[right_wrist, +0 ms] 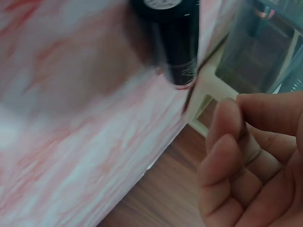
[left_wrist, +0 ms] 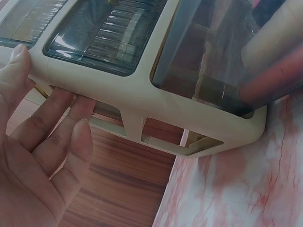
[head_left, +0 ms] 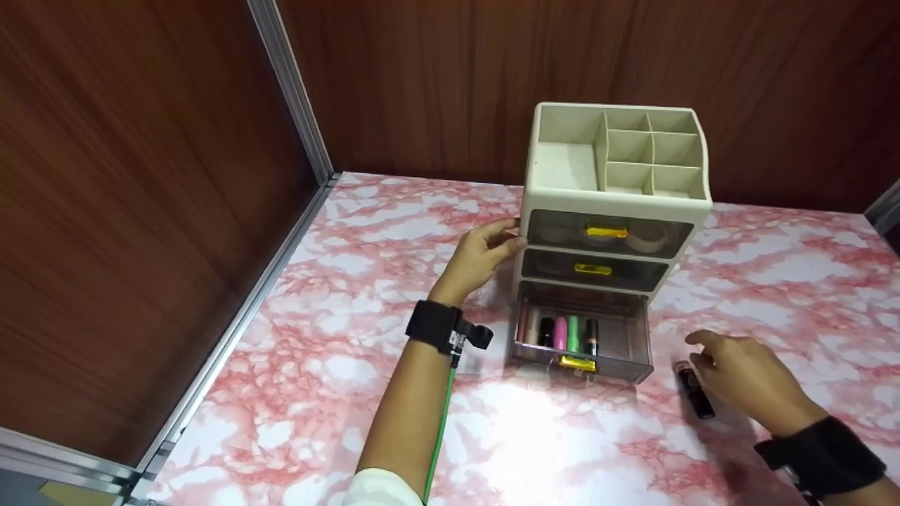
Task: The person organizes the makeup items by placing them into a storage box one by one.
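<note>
A cream desktop organizer (head_left: 619, 198) has its bottom drawer (head_left: 619, 369) pulled out, with several lipstick-like tubes (head_left: 560, 333) in it, pink, green, black and reddish. My left hand (head_left: 481, 256) holds the organizer's left side. In the left wrist view, the thumb rests by the front edge and the fingers (left_wrist: 57, 106) reach into a side opening. To the right of the drawer, a black lipstick tube (head_left: 696, 393) lies on the table. Beside that tube is my right hand (head_left: 749, 376), its fingers loosely bent with nothing between them; the right wrist view shows the tube (right_wrist: 177, 52) apart from the fingertips.
The two upper drawers, one with a yellow handle (head_left: 606, 232), are closed, and round items show dimly through the top one. Open compartments (head_left: 629, 146) form the organizer's top. Brown wood-look panels (head_left: 436, 84) stand behind and left of the pink marbled table (head_left: 337, 393).
</note>
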Demonstrator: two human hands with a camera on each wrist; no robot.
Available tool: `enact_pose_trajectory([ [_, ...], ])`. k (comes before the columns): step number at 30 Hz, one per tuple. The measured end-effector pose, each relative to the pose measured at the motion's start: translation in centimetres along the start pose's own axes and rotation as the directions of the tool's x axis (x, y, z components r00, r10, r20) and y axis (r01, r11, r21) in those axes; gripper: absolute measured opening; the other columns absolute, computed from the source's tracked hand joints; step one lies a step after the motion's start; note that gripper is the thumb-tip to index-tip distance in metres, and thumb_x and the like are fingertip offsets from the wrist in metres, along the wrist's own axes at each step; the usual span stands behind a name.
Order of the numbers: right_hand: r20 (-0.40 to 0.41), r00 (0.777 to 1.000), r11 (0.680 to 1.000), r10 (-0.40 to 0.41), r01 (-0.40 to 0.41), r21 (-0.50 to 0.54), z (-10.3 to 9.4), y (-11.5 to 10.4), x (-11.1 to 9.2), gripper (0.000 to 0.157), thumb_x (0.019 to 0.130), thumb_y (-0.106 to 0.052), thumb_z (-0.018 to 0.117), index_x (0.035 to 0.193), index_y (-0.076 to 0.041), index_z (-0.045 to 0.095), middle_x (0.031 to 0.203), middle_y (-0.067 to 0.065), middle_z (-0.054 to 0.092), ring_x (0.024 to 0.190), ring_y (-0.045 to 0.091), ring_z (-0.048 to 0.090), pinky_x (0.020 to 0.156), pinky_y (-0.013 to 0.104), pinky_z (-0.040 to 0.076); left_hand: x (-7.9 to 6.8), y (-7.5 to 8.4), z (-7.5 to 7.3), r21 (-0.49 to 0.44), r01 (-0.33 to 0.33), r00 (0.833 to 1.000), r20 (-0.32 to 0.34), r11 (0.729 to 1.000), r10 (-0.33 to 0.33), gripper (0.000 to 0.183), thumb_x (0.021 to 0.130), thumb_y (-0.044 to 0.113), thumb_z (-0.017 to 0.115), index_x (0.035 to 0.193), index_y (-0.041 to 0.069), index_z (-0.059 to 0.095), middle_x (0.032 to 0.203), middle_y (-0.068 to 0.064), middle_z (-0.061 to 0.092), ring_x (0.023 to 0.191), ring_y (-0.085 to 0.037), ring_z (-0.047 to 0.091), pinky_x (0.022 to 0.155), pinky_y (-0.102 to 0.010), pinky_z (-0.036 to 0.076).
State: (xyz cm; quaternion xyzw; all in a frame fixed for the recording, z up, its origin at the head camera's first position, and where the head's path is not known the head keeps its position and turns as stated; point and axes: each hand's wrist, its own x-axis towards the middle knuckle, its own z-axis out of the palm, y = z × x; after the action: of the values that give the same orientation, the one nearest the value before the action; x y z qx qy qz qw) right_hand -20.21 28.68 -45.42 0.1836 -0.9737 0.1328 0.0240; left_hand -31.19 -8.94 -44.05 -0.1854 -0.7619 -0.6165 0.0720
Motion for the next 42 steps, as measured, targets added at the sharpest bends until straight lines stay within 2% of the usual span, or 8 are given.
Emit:
enact_pose_trajectory([
  [6,0.170,0.983,0.997,0.071,-0.077,0.030,0.6,0.8,-0.8,0.039,0.092,-0.022,0.066,0.120,0.004,0.061,0.082,0.001,0.068,0.076,0.026,0.065,0.066,0.050,0.050,-0.2,-0.1,0.0,-0.015,-0.001,1.000,0.006,1.000,0.001,0.045,0.091,0.026,0.069,0.128,0.001,0.061,0.104,-0.007,0.071,0.094,-0.013,0.066,0.084,-0.026,0.052],
  [10,0.176,0.983,0.997,0.055,-0.063,0.045,1.1,1.1,-1.4,0.044,0.088,-0.029,0.071,0.118,0.003,0.062,0.079,-0.004,0.064,0.072,0.019,0.061,0.062,0.045,0.049,-0.1,0.0,-0.1,-0.028,0.006,1.000,0.007,1.000,-0.005,0.044,0.091,0.025,0.069,0.127,0.002,0.062,0.103,-0.006,0.071,0.093,-0.013,0.066,0.083,-0.029,0.053],
  [15,0.165,0.985,0.996,0.058,-0.069,0.062,1.6,1.0,-1.7,0.044,0.086,-0.030,0.073,0.117,0.000,0.063,0.079,-0.006,0.064,0.071,0.014,0.060,0.062,0.042,0.049,0.0,0.0,-0.1,-0.044,0.008,1.000,0.005,0.999,-0.008,0.042,0.091,0.023,0.069,0.126,0.003,0.063,0.100,-0.008,0.071,0.091,-0.015,0.066,0.084,-0.038,0.054],
  [22,0.200,0.978,0.995,0.055,-0.072,0.075,1.9,0.8,-1.7,0.047,0.088,-0.029,0.071,0.125,-0.002,0.059,0.078,-0.007,0.063,0.070,0.011,0.059,0.060,0.038,0.047,-0.1,0.0,-0.1,-0.018,0.014,1.000,0.009,1.000,-0.014,0.042,0.092,0.021,0.068,0.128,0.001,0.061,0.104,-0.012,0.071,0.093,-0.017,0.066,0.082,-0.028,0.053],
  [29,0.242,0.968,0.990,0.059,-0.088,0.110,1.3,0.6,-1.9,0.054,0.092,-0.027,0.066,0.138,-0.002,0.049,0.085,-0.004,0.065,0.072,0.012,0.060,0.061,0.037,0.046,-0.1,0.0,-0.1,-0.019,0.005,1.000,0.010,1.000,-0.004,0.042,0.092,0.023,0.069,0.126,0.002,0.062,0.103,-0.008,0.071,0.092,-0.014,0.066,0.082,-0.026,0.053],
  [35,0.188,0.981,0.992,0.044,-0.065,0.107,-0.1,-0.3,-1.9,0.051,0.094,-0.028,0.064,0.137,-0.003,0.051,0.084,-0.005,0.064,0.071,0.011,0.059,0.063,0.039,0.046,-0.2,-0.1,-0.1,-0.021,0.000,1.000,0.009,1.000,0.001,0.043,0.092,0.025,0.068,0.127,0.002,0.062,0.101,-0.006,0.071,0.091,-0.014,0.066,0.082,-0.026,0.053],
  [36,0.170,0.985,0.992,0.039,-0.058,0.108,-0.3,-0.4,-1.8,0.049,0.095,-0.029,0.064,0.136,-0.003,0.052,0.084,-0.005,0.064,0.071,0.011,0.059,0.063,0.039,0.047,-0.4,0.3,-0.1,-0.019,0.006,1.000,0.011,1.000,-0.005,0.042,0.092,0.024,0.068,0.127,0.002,0.062,0.102,-0.008,0.071,0.091,-0.015,0.066,0.082,-0.027,0.053],
  [42,0.022,1.000,0.993,0.004,-0.007,0.122,-1.5,-1.5,-1.0,0.046,0.094,-0.037,0.064,0.129,-0.007,0.058,0.082,-0.006,0.068,0.069,0.013,0.062,0.065,0.041,0.048,-0.3,0.4,-0.1,-0.009,0.004,1.000,-0.006,1.000,-0.004,0.042,0.092,0.024,0.069,0.127,0.001,0.062,0.101,-0.007,0.072,0.092,-0.014,0.066,0.082,-0.027,0.053],
])
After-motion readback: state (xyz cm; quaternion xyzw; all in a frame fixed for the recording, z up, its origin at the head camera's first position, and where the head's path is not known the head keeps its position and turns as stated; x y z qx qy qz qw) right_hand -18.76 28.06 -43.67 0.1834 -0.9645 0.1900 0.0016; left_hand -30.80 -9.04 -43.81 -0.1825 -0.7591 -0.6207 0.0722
